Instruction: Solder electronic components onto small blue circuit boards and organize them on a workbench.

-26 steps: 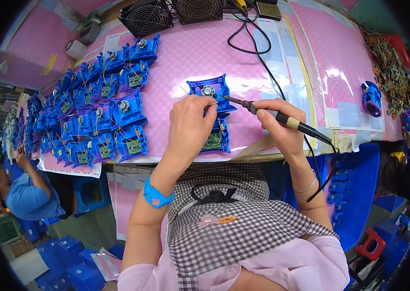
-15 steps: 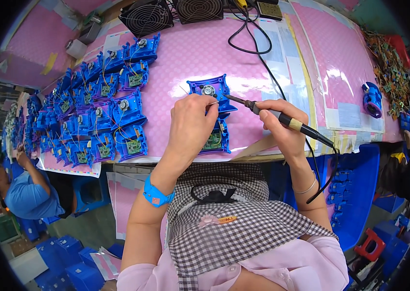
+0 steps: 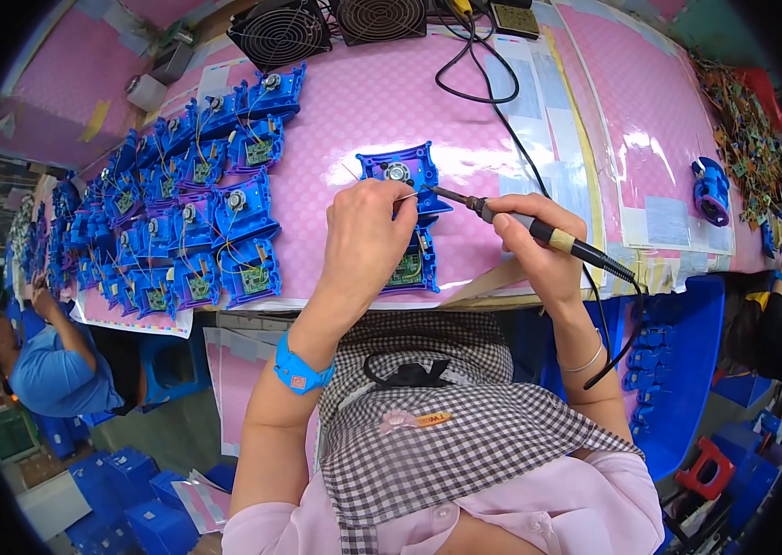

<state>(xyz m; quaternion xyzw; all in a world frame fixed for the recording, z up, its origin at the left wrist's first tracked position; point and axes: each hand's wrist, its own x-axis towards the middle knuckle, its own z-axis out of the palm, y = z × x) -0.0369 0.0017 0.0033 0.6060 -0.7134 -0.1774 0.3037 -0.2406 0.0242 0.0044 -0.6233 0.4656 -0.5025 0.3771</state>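
Observation:
My right hand [image 3: 542, 231] is closed round the handle of a soldering iron [image 3: 519, 219]. The iron's tip points left, at the blue plastic housing [image 3: 426, 165] lying in front of me. A round silver speaker [image 3: 398, 173] sits in that housing. My left hand [image 3: 365, 227] pinches a thin wire [image 3: 407, 196] between thumb and forefinger, close to the iron's tip; whether tip and wire touch is too small to tell. Just nearer to me lies a second blue housing part with a green circuit board [image 3: 405, 270], partly covered by my left hand.
Rows of blue housings [image 3: 189, 217] with boards and speakers fill the table's left. Two black fans [image 3: 280, 35] stand at the back. The iron's black cable [image 3: 513, 129] crosses the table. At far right lie a blue part [image 3: 711, 191] and a heap of wired boards [image 3: 744, 139]. Co-workers sit on both sides.
The soldering iron's tip has shifted slightly left, toward the wire in my left hand. My left hand stays in place. At far right, a co-worker's hand has moved.

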